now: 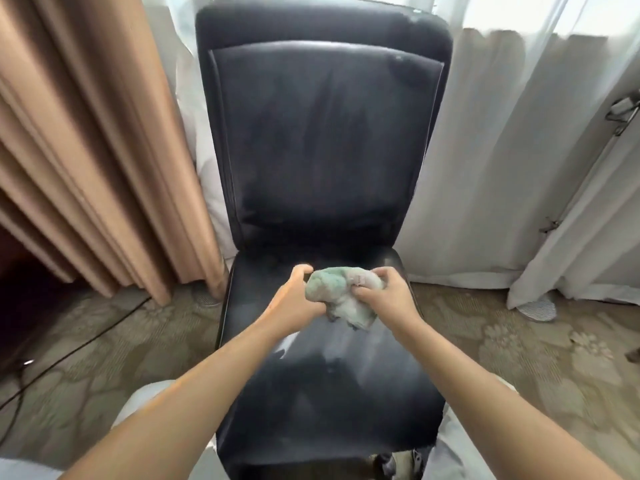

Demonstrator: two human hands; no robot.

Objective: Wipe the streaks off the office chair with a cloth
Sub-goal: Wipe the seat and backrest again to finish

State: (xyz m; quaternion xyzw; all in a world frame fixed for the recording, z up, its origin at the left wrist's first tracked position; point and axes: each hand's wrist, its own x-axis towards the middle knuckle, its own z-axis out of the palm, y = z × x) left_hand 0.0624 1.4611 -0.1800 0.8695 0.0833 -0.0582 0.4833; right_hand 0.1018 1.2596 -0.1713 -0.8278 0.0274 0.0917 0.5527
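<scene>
Both hands — left hand [300, 295], right hand [382, 295] — grip the bunched pale-green cloth [341, 295] above the black leather office chair [322, 140] seat's back edge — likely refolding; next, press it onto streaks.

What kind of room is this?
Probably a hotel room or bedroom: tan drapes and sheer white curtains hang at a window, patterned carpet covers the floor, and a black office chair stands before them.
</scene>
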